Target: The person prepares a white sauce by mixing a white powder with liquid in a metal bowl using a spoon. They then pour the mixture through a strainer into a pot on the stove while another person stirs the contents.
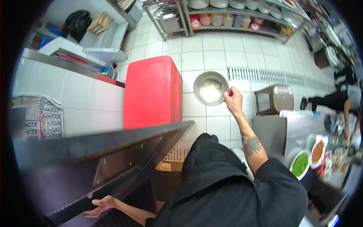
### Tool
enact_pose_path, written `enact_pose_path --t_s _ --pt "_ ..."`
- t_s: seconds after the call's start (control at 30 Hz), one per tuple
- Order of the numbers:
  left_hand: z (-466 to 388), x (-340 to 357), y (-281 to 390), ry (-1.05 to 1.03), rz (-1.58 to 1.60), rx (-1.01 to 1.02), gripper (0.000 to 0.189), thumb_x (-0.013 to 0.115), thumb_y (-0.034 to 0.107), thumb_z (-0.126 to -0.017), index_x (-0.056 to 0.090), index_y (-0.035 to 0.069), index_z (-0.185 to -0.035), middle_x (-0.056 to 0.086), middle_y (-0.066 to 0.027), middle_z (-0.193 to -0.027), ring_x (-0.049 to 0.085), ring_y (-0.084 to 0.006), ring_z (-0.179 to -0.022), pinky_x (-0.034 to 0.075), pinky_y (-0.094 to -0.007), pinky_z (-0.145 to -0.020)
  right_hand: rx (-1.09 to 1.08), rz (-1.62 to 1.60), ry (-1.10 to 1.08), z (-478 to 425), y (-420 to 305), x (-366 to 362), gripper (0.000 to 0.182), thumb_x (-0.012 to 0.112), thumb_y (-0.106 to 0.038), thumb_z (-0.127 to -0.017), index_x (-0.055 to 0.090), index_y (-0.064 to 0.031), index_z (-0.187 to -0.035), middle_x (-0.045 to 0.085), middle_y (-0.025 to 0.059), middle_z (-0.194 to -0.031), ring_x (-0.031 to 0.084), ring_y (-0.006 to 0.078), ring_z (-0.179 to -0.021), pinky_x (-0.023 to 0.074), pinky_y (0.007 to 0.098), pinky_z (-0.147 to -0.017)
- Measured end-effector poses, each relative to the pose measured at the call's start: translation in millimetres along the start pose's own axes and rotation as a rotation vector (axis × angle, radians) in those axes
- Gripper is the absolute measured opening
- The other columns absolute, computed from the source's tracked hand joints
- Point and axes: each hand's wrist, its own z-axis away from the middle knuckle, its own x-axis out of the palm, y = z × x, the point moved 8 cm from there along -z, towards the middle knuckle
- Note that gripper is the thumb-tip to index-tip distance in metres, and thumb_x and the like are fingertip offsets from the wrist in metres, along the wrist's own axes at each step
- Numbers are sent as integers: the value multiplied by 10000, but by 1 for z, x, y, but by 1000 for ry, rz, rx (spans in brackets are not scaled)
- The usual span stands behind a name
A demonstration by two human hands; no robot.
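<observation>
My right hand (234,100) pinches the rim of a round metal bowl (197,95), which hangs above the tiled floor in front of me. Pale, wet-looking contents (210,90) lie in the bowl; what they are I cannot tell. At the lower left, my left hand (100,206) has its fingers apart and lies against the black lower edge of a dark, shiny metal panel (113,170). This panel seems to belong to a cabinet or appliance, and whether the fingers hook behind its edge is hidden.
A red plastic bin (147,93) stands left of the bowl. To the right are a brown plastic stool (283,99) and a steel counter (300,127) with a dish of chopped greens (300,164). A co-worker (331,100) stands farther right. Shelves (241,12) hold plates and jars.
</observation>
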Motion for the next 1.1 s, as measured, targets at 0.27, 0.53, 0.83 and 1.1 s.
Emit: enact_pose_path --t_s 0.27,0.53,0.83,1.1 --pt "104 7 119 -456 -314 -206 412 374 248 -1000 325 -76 -1249 274 -258 -1284 304 -427 -1155 262 -514 -959 44 19 -246 -232 3 81 274 634 -145 -769 452 -9 -616 536 79 -529 592 158 -475 486 312 -474" --pt "324 17 444 -1993 -7 -775 232 459 190 -940 512 -35 -930 471 -239 -886 492 -409 -792 387 -475 -712 -128 95 -435 -442 -69 139 235 637 -146 -746 478 0 -652 541 105 -526 575 177 -489 465 339 -500" --pt "128 480 746 -1311 1079 -1190 263 644 191 -905 645 -39 -1032 665 -57 -757 586 -89 -651 472 -265 -571 -183 47 -1029 -631 -129 273 172 622 -75 -758 511 0 -650 561 57 -559 603 135 -512 479 294 -480" --pt "91 667 839 -1560 1178 -1170 159 657 79 -832 620 -26 -945 633 -50 -742 598 -90 -620 483 -256 -539 -241 121 -1358 -725 -204 401 256 657 -131 -722 462 -5 -614 510 95 -522 581 157 -491 432 324 -462"
